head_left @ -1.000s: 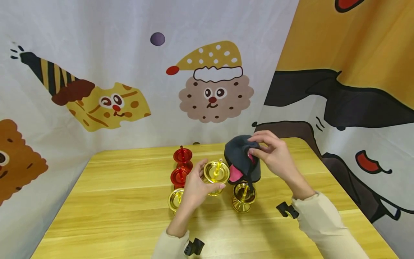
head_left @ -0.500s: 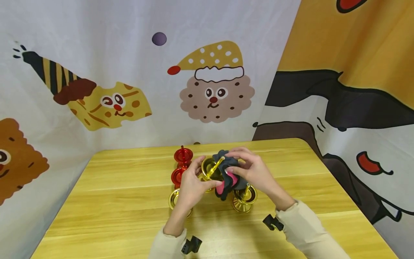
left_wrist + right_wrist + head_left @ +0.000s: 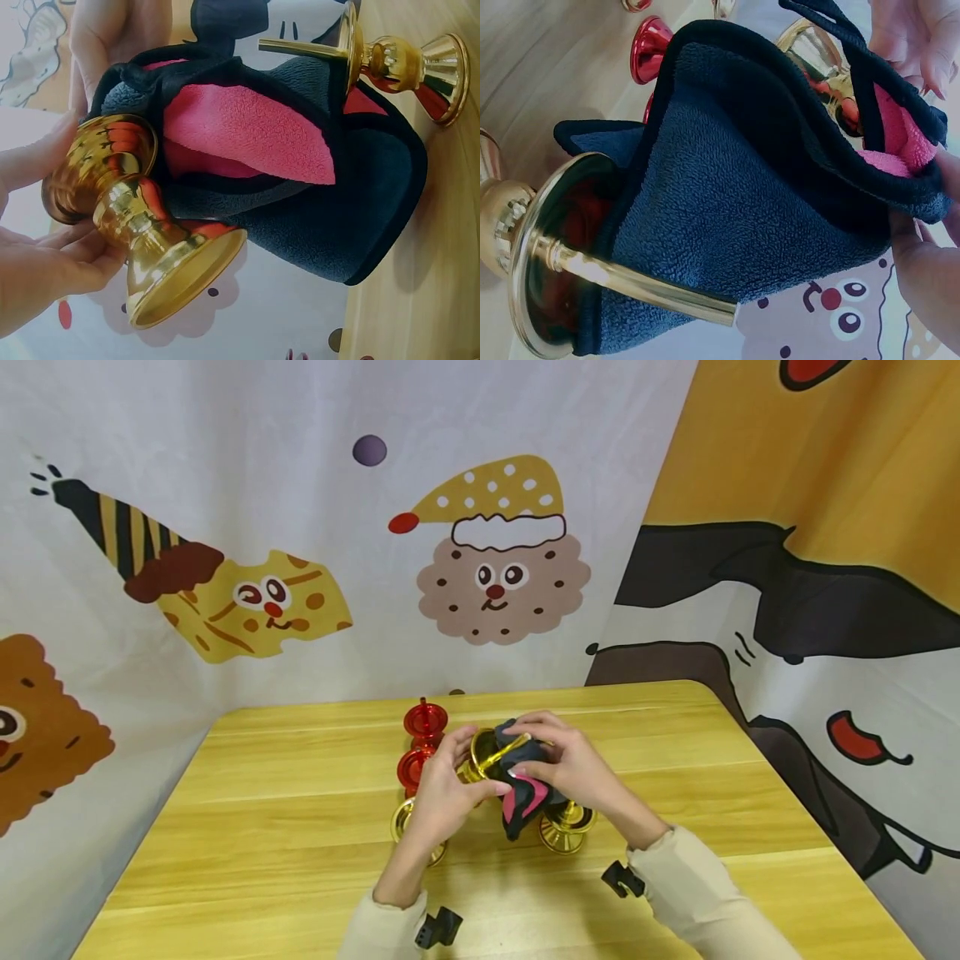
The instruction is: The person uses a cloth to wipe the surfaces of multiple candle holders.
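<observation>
In the head view, my left hand point(image 3: 442, 797) holds a shiny gold goblet-shaped oil lamp point(image 3: 471, 770) above the table, its bowl tilted to the right. A thin tube rises from the bowl. The lamp's stem and flared foot show in the left wrist view, with the thumb and fingers point(image 3: 52, 270) round the bowl. My right hand point(image 3: 570, 764) grips a dark grey and pink cloth point(image 3: 527, 797) with black edging, bunched at the bowl's rim. The cloth point(image 3: 712, 172) hangs down in folds in the right wrist view. Part of the bowl is hidden behind cloth and fingers.
A second gold lamp point(image 3: 561, 837) stands on the wooden table point(image 3: 300, 843) just below the cloth. Another gold lamp point(image 3: 402, 818) is partly behind the left hand. Two red lamps, a rear one point(image 3: 425, 720) and a nearer one point(image 3: 411, 770), stand behind it. A printed curtain point(image 3: 315, 510) hangs behind.
The right hand has brought the cloth left and down from over the standing gold lamp to the held lamp's bowl. The held lamp has gone from upright to tilted.
</observation>
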The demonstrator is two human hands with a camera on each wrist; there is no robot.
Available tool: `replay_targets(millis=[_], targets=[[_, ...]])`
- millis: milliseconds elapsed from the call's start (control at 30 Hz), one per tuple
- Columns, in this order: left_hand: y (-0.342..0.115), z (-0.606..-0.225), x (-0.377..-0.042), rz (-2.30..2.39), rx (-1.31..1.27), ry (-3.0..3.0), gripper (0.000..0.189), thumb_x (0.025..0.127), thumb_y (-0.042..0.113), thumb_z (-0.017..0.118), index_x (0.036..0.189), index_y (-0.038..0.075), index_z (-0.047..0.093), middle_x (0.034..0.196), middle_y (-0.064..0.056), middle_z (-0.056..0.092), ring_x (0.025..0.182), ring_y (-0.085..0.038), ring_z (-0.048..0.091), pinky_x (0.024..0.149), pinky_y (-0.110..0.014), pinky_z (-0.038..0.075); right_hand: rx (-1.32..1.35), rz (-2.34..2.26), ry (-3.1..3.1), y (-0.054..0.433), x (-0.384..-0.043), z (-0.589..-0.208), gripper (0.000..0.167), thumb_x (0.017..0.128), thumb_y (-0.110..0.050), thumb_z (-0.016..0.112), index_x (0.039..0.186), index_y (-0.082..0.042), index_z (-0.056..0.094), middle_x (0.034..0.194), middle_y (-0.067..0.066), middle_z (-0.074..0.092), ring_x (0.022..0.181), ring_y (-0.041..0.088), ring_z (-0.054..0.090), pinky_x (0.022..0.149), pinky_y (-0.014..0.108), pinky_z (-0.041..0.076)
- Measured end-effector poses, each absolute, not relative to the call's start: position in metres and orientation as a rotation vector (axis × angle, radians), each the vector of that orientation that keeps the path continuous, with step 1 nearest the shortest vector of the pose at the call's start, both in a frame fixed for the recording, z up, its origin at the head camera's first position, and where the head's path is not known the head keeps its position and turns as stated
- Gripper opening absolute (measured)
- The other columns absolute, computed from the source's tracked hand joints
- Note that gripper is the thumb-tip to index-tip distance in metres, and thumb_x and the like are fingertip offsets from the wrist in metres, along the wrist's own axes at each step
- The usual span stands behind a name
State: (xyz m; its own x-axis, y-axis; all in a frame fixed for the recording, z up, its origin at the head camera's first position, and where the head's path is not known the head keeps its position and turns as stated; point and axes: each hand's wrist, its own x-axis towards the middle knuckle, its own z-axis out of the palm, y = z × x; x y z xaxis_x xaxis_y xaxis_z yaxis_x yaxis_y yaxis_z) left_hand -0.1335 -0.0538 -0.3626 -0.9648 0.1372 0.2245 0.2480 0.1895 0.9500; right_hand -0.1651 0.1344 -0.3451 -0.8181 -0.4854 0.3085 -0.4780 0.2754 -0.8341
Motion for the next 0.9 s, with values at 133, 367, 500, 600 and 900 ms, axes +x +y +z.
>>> replay_targets(millis=[133, 367, 500, 600, 900], targets=[[-0.0535, -0.3634, -0.1333, -1.855, -0.432, -2.395, 0.07, 0.072, 0.012, 0.077, 0.13, -0.003, 0.041, 0.127, -0.019, 0.05, 0.118, -0.03, 0.046, 0.098, -0.049, 0.035, -0.959, -1.6, 2.526, 0.1322, -0.1666, -0.3472, 0.036, 0.075, 0.005, 0.071, 0.11, -0.002, 0.064, 0.116, 0.011, 0.049, 0.096, 0.023, 0.052, 0.072, 0.024, 0.048], [-0.053, -0.363, -0.1306, -1.699, -0.52, -2.483, 0.07, 0.073, 0.01, 0.077, 0.131, -0.004, 0.04, 0.125, -0.02, 0.051, 0.118, -0.03, 0.046, 0.096, -0.048, 0.037, -0.928, -1.544, 2.57, 0.1307, -0.1659, -0.3496, 0.025, 0.074, 0.006, 0.07, 0.097, -0.004, 0.069, 0.109, 0.008, 0.051, 0.089, 0.02, 0.049, 0.063, 0.024, 0.045], [-0.0535, -0.3613, -0.1303, -1.632, -0.556, -2.499, 0.07, 0.073, 0.011, 0.077, 0.131, -0.006, 0.041, 0.126, -0.021, 0.05, 0.117, -0.031, 0.046, 0.095, -0.045, 0.039, -0.908, -1.563, 2.544, 0.1315, -0.1649, -0.349, 0.024, 0.075, 0.006, 0.069, 0.096, -0.005, 0.069, 0.11, 0.008, 0.051, 0.09, 0.021, 0.048, 0.065, 0.025, 0.046], [-0.0539, -0.3593, -0.1311, -1.593, -0.584, -2.506, 0.071, 0.073, 0.011, 0.077, 0.131, -0.008, 0.041, 0.126, -0.022, 0.05, 0.116, -0.031, 0.048, 0.093, -0.044, 0.041, -0.889, -1.601, 2.518, 0.1329, -0.1644, -0.3476, 0.024, 0.075, 0.005, 0.069, 0.097, -0.005, 0.069, 0.11, 0.008, 0.051, 0.088, 0.022, 0.049, 0.065, 0.025, 0.046], [-0.059, -0.3613, -0.1335, -1.597, -0.575, -2.531, 0.068, 0.073, 0.013, 0.077, 0.129, -0.007, 0.043, 0.12, -0.02, 0.056, 0.111, -0.031, 0.052, 0.09, -0.046, 0.043, -0.897, -1.723, 2.398, 0.1392, -0.1662, -0.3406, 0.023, 0.075, 0.011, 0.066, 0.095, 0.001, 0.068, 0.109, 0.013, 0.051, 0.094, 0.024, 0.052, 0.068, 0.025, 0.05]])
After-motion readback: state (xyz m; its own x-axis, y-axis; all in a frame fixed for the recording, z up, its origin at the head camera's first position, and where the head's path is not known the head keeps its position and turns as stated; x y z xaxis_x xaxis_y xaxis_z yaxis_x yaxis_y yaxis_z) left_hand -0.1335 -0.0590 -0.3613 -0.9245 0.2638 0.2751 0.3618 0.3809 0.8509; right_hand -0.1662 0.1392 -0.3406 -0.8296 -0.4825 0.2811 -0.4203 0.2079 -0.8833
